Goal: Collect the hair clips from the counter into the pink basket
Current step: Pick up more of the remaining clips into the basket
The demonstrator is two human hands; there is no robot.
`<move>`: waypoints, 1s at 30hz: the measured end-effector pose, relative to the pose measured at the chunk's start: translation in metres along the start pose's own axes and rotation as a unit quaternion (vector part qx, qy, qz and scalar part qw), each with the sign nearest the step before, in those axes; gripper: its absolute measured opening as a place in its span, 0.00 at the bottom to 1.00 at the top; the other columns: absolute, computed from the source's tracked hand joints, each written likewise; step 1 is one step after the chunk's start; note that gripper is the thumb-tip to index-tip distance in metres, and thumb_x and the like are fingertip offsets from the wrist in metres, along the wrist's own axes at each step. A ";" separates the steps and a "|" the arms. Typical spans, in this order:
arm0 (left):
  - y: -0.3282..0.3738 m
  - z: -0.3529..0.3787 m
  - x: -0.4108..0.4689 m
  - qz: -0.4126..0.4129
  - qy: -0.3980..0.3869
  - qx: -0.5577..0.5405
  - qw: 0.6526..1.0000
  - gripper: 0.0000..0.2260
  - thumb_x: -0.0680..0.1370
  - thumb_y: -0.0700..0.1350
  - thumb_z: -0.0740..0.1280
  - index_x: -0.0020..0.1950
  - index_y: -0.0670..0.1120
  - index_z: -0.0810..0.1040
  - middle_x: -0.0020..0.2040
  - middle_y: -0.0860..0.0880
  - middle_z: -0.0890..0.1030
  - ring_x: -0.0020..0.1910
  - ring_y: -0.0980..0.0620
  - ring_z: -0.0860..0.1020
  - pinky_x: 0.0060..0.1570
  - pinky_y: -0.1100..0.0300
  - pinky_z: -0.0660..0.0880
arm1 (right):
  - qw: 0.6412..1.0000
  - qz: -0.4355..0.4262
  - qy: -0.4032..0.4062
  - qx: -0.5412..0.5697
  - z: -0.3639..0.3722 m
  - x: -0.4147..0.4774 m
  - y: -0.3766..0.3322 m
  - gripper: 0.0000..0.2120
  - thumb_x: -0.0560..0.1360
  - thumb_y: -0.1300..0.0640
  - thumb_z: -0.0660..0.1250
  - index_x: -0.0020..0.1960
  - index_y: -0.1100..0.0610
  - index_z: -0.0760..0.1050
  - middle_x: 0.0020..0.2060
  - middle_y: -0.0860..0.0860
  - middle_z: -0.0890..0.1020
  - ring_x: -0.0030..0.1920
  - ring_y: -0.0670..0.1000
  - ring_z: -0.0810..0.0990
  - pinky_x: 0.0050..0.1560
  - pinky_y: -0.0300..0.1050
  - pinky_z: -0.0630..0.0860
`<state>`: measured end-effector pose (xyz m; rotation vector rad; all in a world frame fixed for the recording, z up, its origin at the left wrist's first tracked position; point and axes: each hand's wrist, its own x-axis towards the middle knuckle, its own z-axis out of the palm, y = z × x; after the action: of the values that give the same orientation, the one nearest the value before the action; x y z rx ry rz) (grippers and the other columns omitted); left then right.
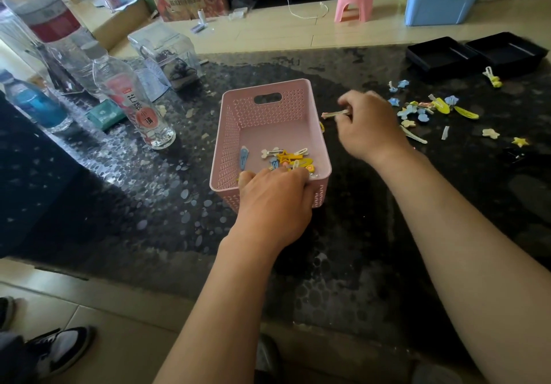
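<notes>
Head view, the only one:

- Left hand (274, 195) grips the near rim of the pink basket (229, 133), fingers curled over the edge into it. Looks like it's steadying the basket.
- Right hand (366, 124) pinches one pink clip (335, 113) at the fingertips, just outside the basket's right wall, about level with the rim. The hand is blurred, so I can't tell the exact clip shape; it's probably a slim bar with a small star at the tip.
- Clips in basket (286, 158): a small mixed batch of yellow, blue and white ones, bunched at the near end by the left fingers.
- Loose clips (426, 109): a cluster on the worktop (343, 249) right of the basket, near the right hand. Stragglers lie further out, with star clips (520, 141) at far right and one yellow clip (492, 77) just beside the black trays (474, 55).
- Bottles (134, 106) stand on the left, well apart from the work.

Step in hand: carrying one clip to the basket, drop not yet made. My estimate is under half done, as more clips appear to lie outside than in.

Next move: bring the clip over the right wall and let go above the open floor of the basket, not onto the left fingers. Then go back to the cluster. The pile is tangled, so single out one clip per pinch. The far stragglers need a longer reach, or the basket slid right.
</notes>
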<state>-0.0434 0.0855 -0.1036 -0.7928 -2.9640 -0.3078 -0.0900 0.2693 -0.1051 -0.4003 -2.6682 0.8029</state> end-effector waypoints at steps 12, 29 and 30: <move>0.000 0.000 0.003 -0.005 -0.016 -0.003 1.000 0.11 0.80 0.54 0.57 0.43 0.51 0.72 0.40 0.53 0.74 0.43 0.46 0.73 0.53 0.46 0.64 | 0.979 -0.009 -0.099 -0.176 0.024 -0.016 0.028 0.11 0.75 0.63 0.67 0.55 0.55 0.82 0.53 0.57 0.82 0.56 0.59 0.80 0.53 0.52 0.78; -0.001 0.001 0.004 -0.004 -0.012 0.001 1.000 0.11 0.80 0.56 0.57 0.43 0.52 0.70 0.38 0.54 0.72 0.43 0.46 0.74 0.51 0.48 0.63 | 0.950 -0.064 0.015 0.305 -0.018 -0.003 -0.039 0.06 0.74 0.64 0.70 0.47 0.55 0.83 0.40 0.49 0.84 0.41 0.47 0.84 0.44 0.44 0.83; -0.001 0.000 0.004 -0.004 -0.012 0.000 1.000 0.10 0.80 0.56 0.57 0.43 0.52 0.70 0.38 0.54 0.71 0.44 0.46 0.74 0.51 0.48 0.63 | 0.952 -0.070 0.003 0.297 -0.017 -0.004 -0.041 0.07 0.75 0.64 0.69 0.49 0.55 0.83 0.41 0.50 0.85 0.43 0.48 0.85 0.47 0.45 0.83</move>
<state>-0.0474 0.0866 -0.1033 -0.7898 -2.9898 -0.3008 -0.0868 0.2431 -0.0696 -0.0562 -2.2577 1.4779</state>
